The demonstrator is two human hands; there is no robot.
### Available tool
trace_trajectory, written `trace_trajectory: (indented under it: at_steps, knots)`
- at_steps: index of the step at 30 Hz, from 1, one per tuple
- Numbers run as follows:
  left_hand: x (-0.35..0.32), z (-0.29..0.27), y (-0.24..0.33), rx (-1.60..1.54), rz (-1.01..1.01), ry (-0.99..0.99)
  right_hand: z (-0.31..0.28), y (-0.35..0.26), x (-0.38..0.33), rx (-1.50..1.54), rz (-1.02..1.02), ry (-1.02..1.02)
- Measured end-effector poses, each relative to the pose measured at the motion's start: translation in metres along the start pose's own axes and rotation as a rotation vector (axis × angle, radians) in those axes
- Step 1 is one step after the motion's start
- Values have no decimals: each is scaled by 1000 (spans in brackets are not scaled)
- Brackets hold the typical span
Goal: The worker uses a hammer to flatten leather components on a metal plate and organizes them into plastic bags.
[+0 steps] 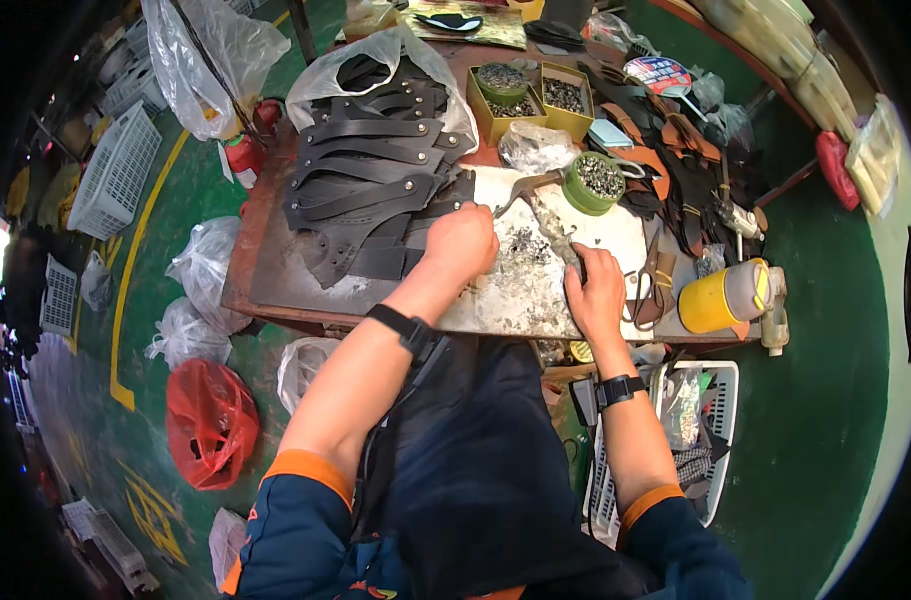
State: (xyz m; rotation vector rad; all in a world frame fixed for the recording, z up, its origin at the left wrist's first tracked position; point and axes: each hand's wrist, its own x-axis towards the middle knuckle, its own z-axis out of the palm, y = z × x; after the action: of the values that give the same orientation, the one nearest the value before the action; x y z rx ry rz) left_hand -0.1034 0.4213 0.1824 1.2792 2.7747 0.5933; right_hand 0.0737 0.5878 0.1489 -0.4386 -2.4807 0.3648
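Note:
My left hand [460, 242] is closed beside the black straps, its fingertips curled over the worn pale work board [510, 305]; whatever it may hold is hidden. My right hand [597, 292] is closed around the handle end of a hammer [528, 187], whose metal head lies toward the far side of the board. Small dark bits [523, 248] are scattered on the board between my hands. Left of my left hand lies a pile of black straps [370, 165] with metal studs, partly in a clear plastic bag. A green round tin [594, 184] of small metal studs stands beyond my right hand.
Scissors [647, 285] lie right of my right hand, near a yellow container [717, 298]. Yellow boxes [567, 100] of small metal parts stand at the back. Brown and black strips [675, 165] cover the right side. A red bag [212, 425] sits on the floor, left.

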Motion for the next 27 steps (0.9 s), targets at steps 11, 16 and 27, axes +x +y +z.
trace_trajectory:
  at_steps: [11,16,27]
  knots:
    - [-13,2,8,13,-126,-68,-2,5,2,68,37,-14]
    - [-119,-12,-56,-606,-159,234,-4,2,2,55,32,-26]
    - [-137,-54,-139,-18,-494,250,1,3,-7,-24,13,16]
